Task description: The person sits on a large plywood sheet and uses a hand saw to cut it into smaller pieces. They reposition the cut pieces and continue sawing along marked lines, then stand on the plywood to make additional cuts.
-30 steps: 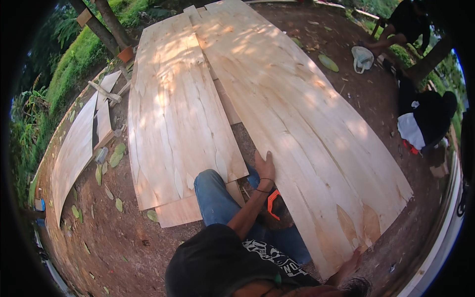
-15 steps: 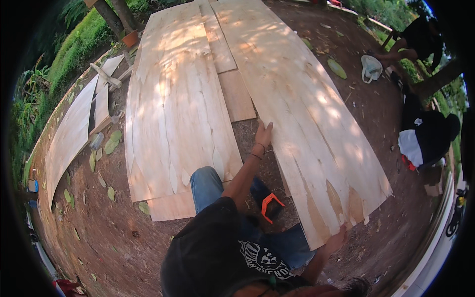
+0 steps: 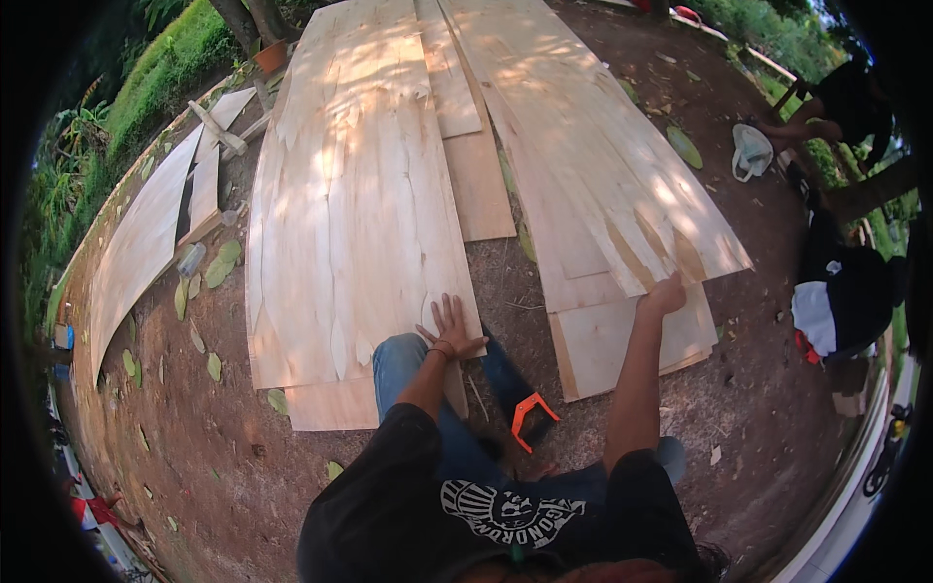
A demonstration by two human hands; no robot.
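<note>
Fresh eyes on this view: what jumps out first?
First, the left plywood sheet, long and pale, filling the centre-left, with the left hand spread flat near its near right corner. Beside it, the right plywood sheet slants toward the top edge, the right hand at its near edge, apparently gripping it. Then the bright orange handle against brown dirt at lower centre.

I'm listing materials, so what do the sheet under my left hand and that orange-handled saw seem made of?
Sheet under your left hand: probably plywood, apparently unfinished, judging by its thin form, pale grain and patches. Orange handle: likely plain plastic, given its bright, even colour. Dark blade: perhaps metal from its broad, flat shape, though its finish is hard to tell.
</note>
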